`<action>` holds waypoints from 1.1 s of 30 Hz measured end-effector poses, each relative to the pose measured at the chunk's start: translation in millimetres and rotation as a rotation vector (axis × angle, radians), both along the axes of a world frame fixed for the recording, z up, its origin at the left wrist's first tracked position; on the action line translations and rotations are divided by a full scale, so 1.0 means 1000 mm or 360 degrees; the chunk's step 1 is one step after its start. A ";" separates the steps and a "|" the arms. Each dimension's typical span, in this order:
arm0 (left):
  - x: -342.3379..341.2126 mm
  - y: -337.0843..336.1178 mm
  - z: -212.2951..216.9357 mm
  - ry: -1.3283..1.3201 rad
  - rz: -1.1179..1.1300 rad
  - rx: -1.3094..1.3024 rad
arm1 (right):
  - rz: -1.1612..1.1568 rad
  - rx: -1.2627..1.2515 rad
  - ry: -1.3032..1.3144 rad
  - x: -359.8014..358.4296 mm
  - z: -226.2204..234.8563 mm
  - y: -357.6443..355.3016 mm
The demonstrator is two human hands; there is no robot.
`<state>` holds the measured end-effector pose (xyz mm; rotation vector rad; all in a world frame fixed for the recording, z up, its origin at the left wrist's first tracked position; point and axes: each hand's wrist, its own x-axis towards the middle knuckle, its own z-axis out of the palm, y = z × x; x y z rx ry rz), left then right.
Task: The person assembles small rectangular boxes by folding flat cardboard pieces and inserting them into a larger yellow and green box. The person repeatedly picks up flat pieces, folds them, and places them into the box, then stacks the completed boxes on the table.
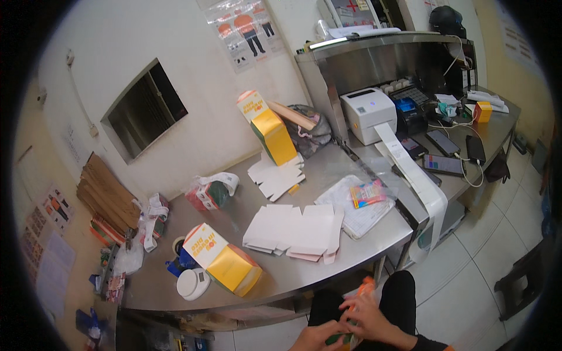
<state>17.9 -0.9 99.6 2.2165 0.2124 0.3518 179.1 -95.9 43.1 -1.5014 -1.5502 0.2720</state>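
Observation:
Above my lap, just off the front edge of the steel table (pixel 281 284), both hands are closed around a small orange and green item (pixel 367 285). My left hand (pixel 321 337) pinches its lower green part. Higher up, my right hand (pixel 370 319) has its fingers wrapped round it, with the orange end poking out above. Fingers cover most of it, so its kind cannot be made out. Nearest on the table, a yellow and white carton (pixel 233 270) stands tilted in view beside a round white scale (pixel 193 284). Flattened white cartons (pixel 281 230) lie to its right.
Farther back stands a second yellow carton (pixel 272 137). A red and green plastic-wrapped bundle (pixel 212 192) sits left of it. A colourful packet (pixel 367 194) rests on papers. At right are a white label printer (pixel 369 114), its hanging label strip (pixel 430 196) and several phones (pixel 443 164).

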 end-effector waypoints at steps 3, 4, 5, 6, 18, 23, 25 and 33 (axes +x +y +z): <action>0.008 0.007 -0.005 -0.0149 -0.0015 -0.0065 | 0.0168 0.0210 0.0479 -0.006 -0.009 -0.001; 0.009 0.010 -0.007 -0.0228 0.0079 -0.0033 | 0.0091 0.0266 0.0577 -0.007 -0.010 -0.004; 0.010 0.013 -0.010 -0.0249 0.0129 -0.0027 | 0.0015 0.0318 0.0675 -0.006 -0.011 -0.005; 0.010 0.016 -0.014 -0.0272 0.0178 -0.0023 | -0.0009 0.0271 0.0572 -0.005 -0.011 -0.007; 0.015 0.032 -0.094 -0.0100 -0.0083 -0.0296 | 0.0240 -0.0072 0.0201 0.003 -0.024 0.003; 0.013 0.035 -0.084 0.0087 0.0176 -0.1002 | 0.0223 -0.0176 0.0109 0.004 -0.028 0.008; 0.011 0.038 -0.083 0.0051 0.0069 -0.0840 | 0.0238 -0.0188 0.0055 0.002 -0.026 0.012; 0.002 0.042 -0.091 0.0045 -0.0022 -0.0888 | 0.0111 0.0050 -0.0095 -0.006 0.009 0.029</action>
